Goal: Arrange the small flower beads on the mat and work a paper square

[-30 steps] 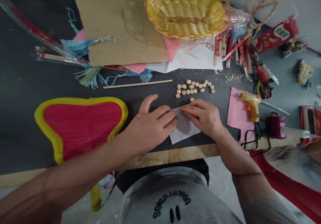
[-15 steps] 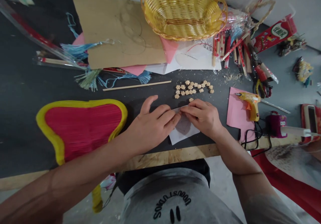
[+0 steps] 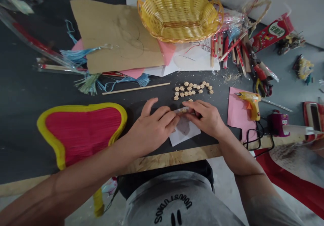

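A small sheet of white paper [image 3: 182, 136] with a faint pencil outline lies near the table's front edge. Its far edge stands folded or raised, and tiny beige bits [image 3: 183, 110] show there between the hands. My left hand [image 3: 157, 126] grips the paper's left side with bent fingers, its thumb sticking out away from them. At the right end of the raised edge, thumb and forefinger of my right hand [image 3: 206, 116] pinch the paper. Just beyond it sit several small flower-shaped wooden pieces [image 3: 189, 93] in loose rows.
A red fan-shaped piece with yellow rim [image 3: 83, 128] lies left. A thin wooden stick [image 3: 136, 89] is beyond my left hand. Behind are brown paper [image 3: 106, 50] and a yellow basket [image 3: 179, 15]. Right are a glue gun [image 3: 250, 102], pink paper [image 3: 234, 109] and pliers [image 3: 259, 69].
My right fingertips have shifted slightly right, away from the left fingertips, uncovering the beige bits at the paper's raised edge. My left hand has stayed almost in place.
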The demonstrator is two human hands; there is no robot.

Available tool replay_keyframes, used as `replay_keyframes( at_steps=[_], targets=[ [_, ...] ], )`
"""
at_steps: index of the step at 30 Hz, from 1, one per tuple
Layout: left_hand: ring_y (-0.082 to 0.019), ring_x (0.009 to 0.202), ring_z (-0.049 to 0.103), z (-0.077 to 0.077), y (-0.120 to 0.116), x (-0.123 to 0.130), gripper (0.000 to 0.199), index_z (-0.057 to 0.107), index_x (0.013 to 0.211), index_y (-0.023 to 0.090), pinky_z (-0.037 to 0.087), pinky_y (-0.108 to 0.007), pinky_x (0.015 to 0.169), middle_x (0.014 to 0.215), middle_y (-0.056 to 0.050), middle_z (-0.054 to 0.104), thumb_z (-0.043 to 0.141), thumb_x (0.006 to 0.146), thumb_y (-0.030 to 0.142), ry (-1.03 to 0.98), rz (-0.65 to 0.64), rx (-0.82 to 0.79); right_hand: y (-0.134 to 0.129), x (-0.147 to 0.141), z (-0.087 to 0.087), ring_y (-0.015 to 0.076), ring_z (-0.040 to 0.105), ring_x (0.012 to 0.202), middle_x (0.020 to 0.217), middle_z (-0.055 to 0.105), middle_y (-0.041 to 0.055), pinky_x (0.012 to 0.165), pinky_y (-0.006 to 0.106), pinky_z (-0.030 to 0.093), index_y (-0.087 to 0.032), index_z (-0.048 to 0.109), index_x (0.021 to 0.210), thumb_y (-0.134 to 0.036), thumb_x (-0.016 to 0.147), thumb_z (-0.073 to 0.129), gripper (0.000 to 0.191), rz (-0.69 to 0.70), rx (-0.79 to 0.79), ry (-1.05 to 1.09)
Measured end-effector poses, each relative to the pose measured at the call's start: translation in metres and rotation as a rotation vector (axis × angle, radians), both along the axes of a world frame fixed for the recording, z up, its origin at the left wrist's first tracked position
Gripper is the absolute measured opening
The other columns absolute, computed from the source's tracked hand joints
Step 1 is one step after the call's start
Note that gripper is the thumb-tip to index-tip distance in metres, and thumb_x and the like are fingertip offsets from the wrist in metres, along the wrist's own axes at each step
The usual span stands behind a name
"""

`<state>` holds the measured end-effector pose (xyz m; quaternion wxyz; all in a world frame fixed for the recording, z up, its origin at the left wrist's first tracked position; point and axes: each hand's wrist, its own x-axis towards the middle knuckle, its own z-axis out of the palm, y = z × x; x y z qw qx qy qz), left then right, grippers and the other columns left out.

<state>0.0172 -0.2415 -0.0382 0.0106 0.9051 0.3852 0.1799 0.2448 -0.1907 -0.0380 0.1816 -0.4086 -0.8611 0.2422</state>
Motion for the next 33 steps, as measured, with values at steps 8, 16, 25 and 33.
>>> replay_keyframes(
  at_steps=[8, 16, 25, 33],
  targets=[
    [-0.023, 0.096, 0.063, 0.0016, 0.0013, 0.0000, 0.022, 0.072, 0.108, 0.017, 0.043, -0.058, 0.103, 0.098, -0.008, 0.072, 0.053, 0.097, 0.020, 0.028, -0.003, 0.034, 0.0020, 0.0017, -0.0005, 0.0166, 0.070, 0.085, 0.092, 0.074, 0.0070, 0.078, 0.027, 0.056, -0.019, 0.074, 0.101, -0.023, 0.097, 0.058, 0.017, 0.044, 0.035, -0.017],
    [-0.024, 0.096, 0.063, 0.0018, 0.0009, -0.0003, 0.023, 0.071, 0.110, 0.016, 0.044, -0.059, 0.102, 0.098, -0.008, 0.072, 0.053, 0.097, 0.019, 0.038, -0.006, 0.021, 0.0017, 0.0007, -0.0019, 0.0167, 0.070, 0.084, 0.092, 0.074, 0.0069, 0.078, 0.028, 0.055, -0.020, 0.074, 0.098, -0.027, 0.098, 0.056, 0.020, 0.032, 0.044, -0.056],
    [-0.024, 0.097, 0.063, 0.0007, 0.0002, -0.0006, 0.022, 0.072, 0.110, 0.019, 0.042, -0.061, 0.104, 0.099, -0.009, 0.072, 0.058, 0.093, 0.017, -0.018, -0.002, -0.037, 0.0020, -0.0008, -0.0011, 0.0152, 0.070, 0.085, 0.093, 0.074, 0.0050, 0.078, 0.026, 0.056, -0.023, 0.076, 0.096, -0.025, 0.097, 0.057, 0.020, 0.013, 0.014, -0.041],
    [-0.024, 0.097, 0.063, 0.0012, 0.0009, -0.0002, 0.023, 0.072, 0.111, 0.018, 0.041, -0.060, 0.106, 0.098, -0.009, 0.071, 0.056, 0.094, 0.017, -0.003, -0.002, -0.012, 0.0023, -0.0010, -0.0005, 0.0156, 0.069, 0.084, 0.092, 0.074, 0.0053, 0.077, 0.027, 0.054, -0.021, 0.074, 0.098, -0.022, 0.096, 0.058, 0.016, 0.022, 0.018, -0.056]
  ],
)
